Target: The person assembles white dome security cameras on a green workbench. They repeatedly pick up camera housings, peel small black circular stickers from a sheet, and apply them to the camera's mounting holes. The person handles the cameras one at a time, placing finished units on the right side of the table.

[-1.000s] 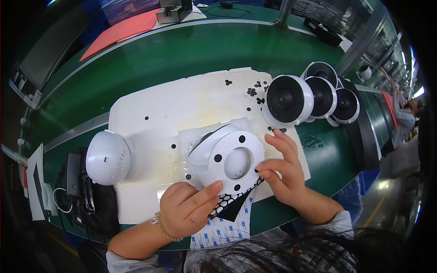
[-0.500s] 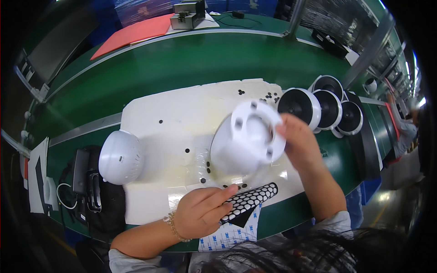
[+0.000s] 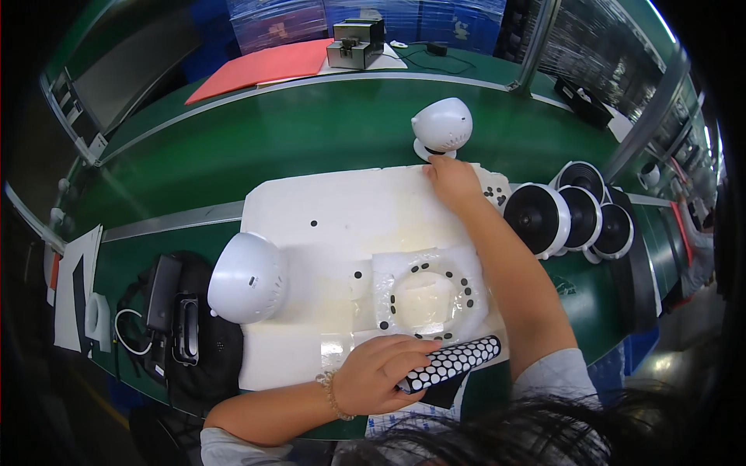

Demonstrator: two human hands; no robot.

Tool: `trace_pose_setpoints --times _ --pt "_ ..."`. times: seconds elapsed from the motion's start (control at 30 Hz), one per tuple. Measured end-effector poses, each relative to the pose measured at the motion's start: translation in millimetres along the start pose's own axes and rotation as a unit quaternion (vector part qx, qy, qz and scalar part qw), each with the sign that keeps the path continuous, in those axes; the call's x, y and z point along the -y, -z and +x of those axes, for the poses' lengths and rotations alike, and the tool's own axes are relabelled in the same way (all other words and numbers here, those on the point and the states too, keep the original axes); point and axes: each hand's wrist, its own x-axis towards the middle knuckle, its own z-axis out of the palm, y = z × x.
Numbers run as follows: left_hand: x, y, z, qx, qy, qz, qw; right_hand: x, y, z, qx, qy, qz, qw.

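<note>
My left hand point(image 3: 382, 377) is closed on a rolled black sheet with white round dots point(image 3: 454, 363), near the front edge of the table. My right arm reaches far forward. There my right hand point(image 3: 453, 180) grips the base of a white rounded device point(image 3: 444, 126), which stands upright on the green tabletop; its fingertips are partly hidden. Between my arms a clear plastic-covered pad point(image 3: 382, 272) lies on the white board point(image 3: 311, 190), with several small black discs point(image 3: 468, 292) in a ring. A second white rounded device point(image 3: 247, 278) stands at the left of the board.
Several white round units with black faces point(image 3: 536, 220) are grouped at the right. A black bag point(image 3: 221, 342) with dark devices lies at the left. Behind are a metal box point(image 3: 356, 46), a red sheet point(image 3: 264, 64) and a metal post point(image 3: 538, 46). Printed backing paper point(image 3: 412, 419) lies at the front edge.
My right hand has carried the white device from above the ringed pad to the far green tabletop and turned it upright. My left hand keeps hold of the rolled dotted sheet.
</note>
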Motion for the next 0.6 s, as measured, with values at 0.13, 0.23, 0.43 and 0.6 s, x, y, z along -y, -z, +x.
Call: trace_pose_setpoints --times 0.13,0.23,0.43,0.6 --pt "-1.0 -2.4 -0.4 0.0 0.01 -0.014 1.0 15.8 28.1 -79.7 0.063 0.028 0.319 0.945" --pt "-1.3 -3.9 1.2 0.015 0.01 -0.003 1.0 -5.8 51.2 -155.6 0.084 0.065 0.32 0.942" --pt "1.4 -6.1 2.0 0.062 0.004 -0.002 0.998 -34.9 78.3 -212.5 -0.067 0.011 -0.015 0.998" --pt "-2.6 -4.8 -4.4 0.075 0.037 0.013 0.996 -39.7 109.3 -186.7 -0.179 0.117 -0.008 0.977"
